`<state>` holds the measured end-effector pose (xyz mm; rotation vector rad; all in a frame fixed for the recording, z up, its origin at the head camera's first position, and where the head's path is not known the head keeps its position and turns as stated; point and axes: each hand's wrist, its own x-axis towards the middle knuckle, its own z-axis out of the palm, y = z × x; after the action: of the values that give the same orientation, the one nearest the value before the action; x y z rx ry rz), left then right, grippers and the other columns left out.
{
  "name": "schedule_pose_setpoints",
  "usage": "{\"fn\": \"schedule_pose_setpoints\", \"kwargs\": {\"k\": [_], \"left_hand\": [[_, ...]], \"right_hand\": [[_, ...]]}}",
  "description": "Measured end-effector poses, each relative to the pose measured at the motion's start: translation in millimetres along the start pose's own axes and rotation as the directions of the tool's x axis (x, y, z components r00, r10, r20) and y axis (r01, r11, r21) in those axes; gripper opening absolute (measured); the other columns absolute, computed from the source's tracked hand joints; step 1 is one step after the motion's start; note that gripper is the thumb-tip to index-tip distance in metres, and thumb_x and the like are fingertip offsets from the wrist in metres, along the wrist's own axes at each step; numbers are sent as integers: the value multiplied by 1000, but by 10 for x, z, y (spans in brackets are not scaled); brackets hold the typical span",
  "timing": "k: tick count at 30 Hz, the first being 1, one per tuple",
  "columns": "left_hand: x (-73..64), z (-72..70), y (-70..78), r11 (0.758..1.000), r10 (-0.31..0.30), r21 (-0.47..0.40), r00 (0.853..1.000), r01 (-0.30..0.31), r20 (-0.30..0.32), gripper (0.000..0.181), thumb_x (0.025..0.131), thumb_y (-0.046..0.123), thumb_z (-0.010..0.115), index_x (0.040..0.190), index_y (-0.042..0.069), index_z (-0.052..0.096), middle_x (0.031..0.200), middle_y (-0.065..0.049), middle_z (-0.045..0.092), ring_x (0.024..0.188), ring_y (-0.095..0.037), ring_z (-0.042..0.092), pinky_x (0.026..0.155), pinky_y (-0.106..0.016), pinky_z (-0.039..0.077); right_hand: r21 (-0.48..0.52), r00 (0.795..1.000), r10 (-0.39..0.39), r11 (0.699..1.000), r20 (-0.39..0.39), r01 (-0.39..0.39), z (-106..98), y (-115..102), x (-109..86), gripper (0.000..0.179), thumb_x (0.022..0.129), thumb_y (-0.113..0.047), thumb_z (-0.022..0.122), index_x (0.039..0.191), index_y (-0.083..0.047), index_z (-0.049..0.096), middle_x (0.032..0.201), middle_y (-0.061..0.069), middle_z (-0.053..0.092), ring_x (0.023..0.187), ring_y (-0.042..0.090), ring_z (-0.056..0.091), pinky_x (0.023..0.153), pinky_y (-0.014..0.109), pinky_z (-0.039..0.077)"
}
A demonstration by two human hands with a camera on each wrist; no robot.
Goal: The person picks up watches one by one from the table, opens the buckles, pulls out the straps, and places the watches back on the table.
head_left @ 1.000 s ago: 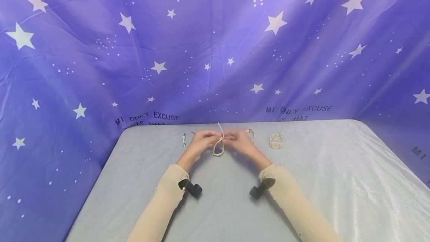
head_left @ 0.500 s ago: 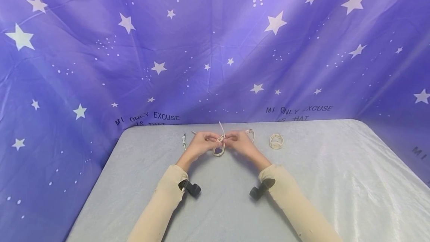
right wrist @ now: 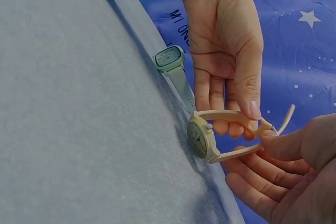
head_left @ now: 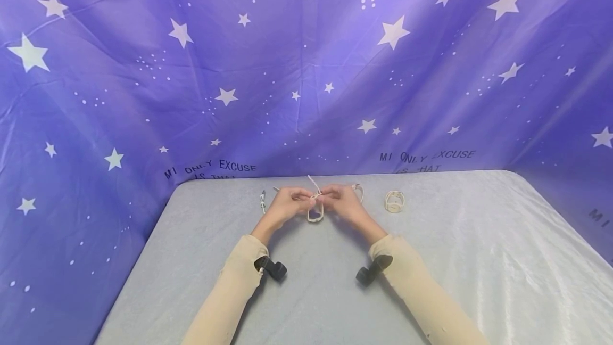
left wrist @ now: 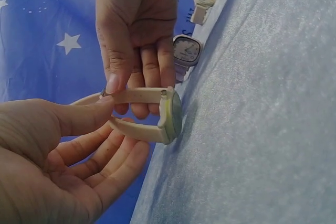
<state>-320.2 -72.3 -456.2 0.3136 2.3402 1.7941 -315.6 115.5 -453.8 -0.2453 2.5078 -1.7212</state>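
Note:
A cream wristwatch (head_left: 315, 220) hangs from both hands, its round dial (right wrist: 198, 139) facing down towards the table and its strap bent into a loop. My left hand (head_left: 289, 204) pinches the strap near the buckle between thumb and fingers. From the other side my right hand (head_left: 345, 202) pinches the strap at the same place. The strap's free end (right wrist: 286, 118) sticks out past the buckle. In the left wrist view, thumb and fingers partly cover the buckle on the watch strap (left wrist: 137, 96).
Another cream watch (head_left: 394, 201) stands on the grey cloth-covered table (head_left: 316, 302) to the right. A square-faced watch (left wrist: 187, 51) lies just behind my right hand. A greenish watch (right wrist: 169, 59) lies left of my left hand. A starry purple curtain (head_left: 306, 68) hangs behind.
The watch has shifted slightly right, and the strap's raised free end now leans left. The right hand, blurred a second ago, is steady; both hands stay close together.

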Motion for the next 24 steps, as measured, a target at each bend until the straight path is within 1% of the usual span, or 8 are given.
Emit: {"fn": "schedule_pose_setpoints", "kwargs": {"k": [4, 10, 14, 18, 21, 24], "left_hand": [[-2, 1, 10, 998, 0, -55, 1000, 0, -1, 21, 91, 1, 72, 109, -10, 71, 104, -26, 74, 87, -30, 75, 79, -35, 65], [11, -12, 16, 995, -35, -99, 999, 34, -3, 23, 93, 0, 69, 114, -10, 69, 112, -27, 72, 96, -33, 74, 84, -35, 64], [18, -17, 19, 991, -44, -128, 999, 44, 9, 25, 94, -2, 67, 118, -10, 69, 116, -28, 71, 102, -35, 74, 87, -36, 64], [18, -20, 19, 990, -40, -134, 999, 42, 12, 25, 94, -2, 66, 118, -11, 68, 117, -29, 70, 102, -34, 74, 87, -36, 64], [18, -24, 18, 990, -42, -133, 999, 43, 6, 24, 94, -2, 66, 117, -11, 68, 116, -28, 70, 101, -33, 74, 87, -36, 64], [17, -31, 19, 990, -47, -134, 999, 46, -3, 24, 94, -2, 66, 116, -11, 69, 115, -27, 71, 100, -33, 74, 85, -36, 64]], "right_hand": [[-36, 1000, -5, 999, -23, 4, -2, 0, 2, 24, 94, -6, 69, 114, 8, 70, 106, 26, 75, 90, 30, 76, 71, 29, 61], [-27, 999, 28, 999, -32, -29, -16, -49, -19, 20, 94, -5, 68, 110, 7, 71, 101, 25, 76, 82, 24, 73, 67, 32, 60], [-24, 999, 24, 999, -27, -25, -23, -64, -22, 17, 93, -3, 69, 106, 8, 71, 96, 24, 76, 80, 23, 72, 68, 29, 58], [13, 1000, 21, 1000, -11, -21, -29, -54, -8, 15, 92, -1, 69, 103, 9, 70, 92, 25, 75, 77, 20, 71, 69, 28, 57], [53, 1000, 20, 998, 7, -20, -40, -49, -1, 14, 93, 1, 68, 103, 11, 68, 90, 26, 75, 75, 18, 72, 71, 31, 60], [70, 1000, 22, 997, 20, -23, -53, -48, 0, 15, 93, 1, 67, 103, 12, 67, 88, 26, 74, 73, 17, 71, 74, 36, 63]]}}
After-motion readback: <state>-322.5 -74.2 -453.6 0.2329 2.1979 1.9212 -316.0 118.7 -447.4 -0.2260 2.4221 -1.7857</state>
